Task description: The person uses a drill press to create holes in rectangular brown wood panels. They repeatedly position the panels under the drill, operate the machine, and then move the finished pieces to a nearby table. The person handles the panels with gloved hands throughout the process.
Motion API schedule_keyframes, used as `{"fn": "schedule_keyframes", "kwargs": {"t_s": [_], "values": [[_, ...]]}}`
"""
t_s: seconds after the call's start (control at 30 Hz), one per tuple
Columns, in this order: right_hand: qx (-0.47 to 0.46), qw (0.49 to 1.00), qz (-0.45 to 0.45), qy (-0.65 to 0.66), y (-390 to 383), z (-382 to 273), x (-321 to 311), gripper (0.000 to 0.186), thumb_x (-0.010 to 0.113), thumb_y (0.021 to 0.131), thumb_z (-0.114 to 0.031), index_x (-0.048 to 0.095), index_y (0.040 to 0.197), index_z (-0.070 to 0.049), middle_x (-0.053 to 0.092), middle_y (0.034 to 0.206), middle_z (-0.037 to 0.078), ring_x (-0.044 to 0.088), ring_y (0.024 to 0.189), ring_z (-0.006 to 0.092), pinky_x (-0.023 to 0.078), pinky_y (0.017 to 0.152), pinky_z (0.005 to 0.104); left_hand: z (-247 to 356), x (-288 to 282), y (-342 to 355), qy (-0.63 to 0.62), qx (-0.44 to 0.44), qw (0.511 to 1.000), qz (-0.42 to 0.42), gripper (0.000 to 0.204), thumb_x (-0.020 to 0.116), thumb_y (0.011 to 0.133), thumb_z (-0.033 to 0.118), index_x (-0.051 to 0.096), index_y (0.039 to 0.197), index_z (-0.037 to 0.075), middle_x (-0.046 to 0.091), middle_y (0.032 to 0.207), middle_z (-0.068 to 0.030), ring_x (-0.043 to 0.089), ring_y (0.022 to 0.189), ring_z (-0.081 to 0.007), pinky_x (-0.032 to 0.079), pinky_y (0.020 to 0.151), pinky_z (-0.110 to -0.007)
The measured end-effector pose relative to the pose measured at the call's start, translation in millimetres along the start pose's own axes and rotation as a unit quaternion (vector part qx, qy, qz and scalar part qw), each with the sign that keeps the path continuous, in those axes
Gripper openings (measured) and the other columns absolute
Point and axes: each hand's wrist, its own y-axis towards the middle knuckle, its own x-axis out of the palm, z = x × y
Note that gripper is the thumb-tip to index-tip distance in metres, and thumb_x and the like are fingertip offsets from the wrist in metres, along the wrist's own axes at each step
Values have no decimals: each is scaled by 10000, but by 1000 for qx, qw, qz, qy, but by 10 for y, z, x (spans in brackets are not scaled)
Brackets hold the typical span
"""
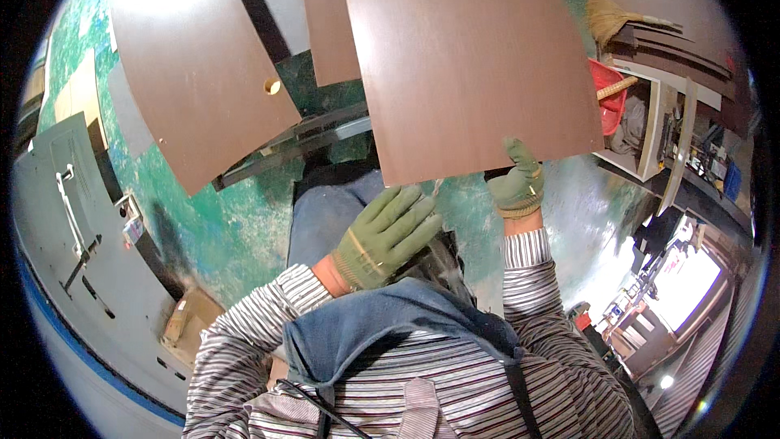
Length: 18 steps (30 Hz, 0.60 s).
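A large brown panel (475,65) reaches away from me, its near edge just in front of my body. My right hand (518,185), in a green work glove, grips that edge close to the right corner, thumb on top and the other fingers hidden beneath. Near the panel's left corner is my left hand (383,237), also gloved, back upward and fingers stretched out. Its fingertips lie close to the edge; whether they touch it I cannot tell. To the left rests a second brown panel (207,73) with a round hole (272,85) near its corner.
More boards (325,24) lie behind, above a worn green floor (223,232). At right are a red plastic container (605,102), a straw broom (605,16) and shelving with tools (691,146). On the left stand a grey metal cabinet (106,268) and a cardboard box (193,323).
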Motion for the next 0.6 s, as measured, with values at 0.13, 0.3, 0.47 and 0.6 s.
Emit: {"fn": "schedule_keyframes", "kwargs": {"t_s": [0.13,0.3,0.47,0.6], "values": [[269,837,35,475,18,-83,97,472,719,877,-87,581,1327,-60,618,1341,141,606,1219,308,501,1058,443,-30,16,87,25,-39,999,-14,539,627,881,284,582,1362,45,568,1424,-166,508,1351,-363,384,1155,-503],[374,694,79,610,101,-222,185,615,731,856,-113,500,1425,-82,570,1405,123,554,1285,326,455,1105,524,-392,35,-94,101,27,994,-12,559,645,835,265,592,1358,73,581,1415,-148,536,1317,-328,418,1119,-479],[351,684,85,633,179,-329,126,647,760,826,-130,507,1420,-84,583,1378,109,559,1276,328,462,1098,524,-1024,-385,-630,217,-192,955,58,560,760,809,216,608,1323,57,655,1248,-143,595,1164,-355,460,1009,-479],[397,661,108,627,211,-315,90,615,758,833,-143,523,1398,-79,595,1358,112,573,1258,320,481,1077,507,-1271,-379,-973,176,-320,930,40,491,739,882,246,616,1313,48,661,1222,-168,613,1106,-360,483,963,-461]]}}
